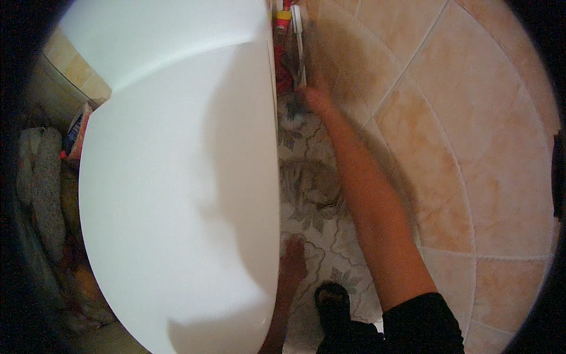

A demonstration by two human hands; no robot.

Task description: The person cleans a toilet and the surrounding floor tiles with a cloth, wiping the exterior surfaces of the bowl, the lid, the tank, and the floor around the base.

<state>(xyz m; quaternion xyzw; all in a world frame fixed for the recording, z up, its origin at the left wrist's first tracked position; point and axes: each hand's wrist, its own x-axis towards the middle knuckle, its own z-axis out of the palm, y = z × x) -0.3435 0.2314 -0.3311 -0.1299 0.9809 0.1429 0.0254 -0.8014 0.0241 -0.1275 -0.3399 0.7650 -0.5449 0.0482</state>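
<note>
My right hand [316, 98] reaches far forward, low in the narrow strip between a large white smooth-sided fixture [154, 177] and the tiled wall [442, 177]. It is blurred, close to the lower end of a slim white handle [300, 44]. A dark, blurred patch lies by its fingertips, and whether the hand grips anything is unclear. My left hand [295, 256] is low beside the white fixture's right edge, in shadow, its fingers pointing forward. Whether it touches the edge or holds something cannot be made out.
Beside the handle stands a red bottle with a yellow band [283, 22]. The floor [309, 212] bears a grey leaf pattern. My dark-shod foot [332, 301] is near the bottom. Left of the fixture are a printed package [77, 130] and grey fabric [44, 177].
</note>
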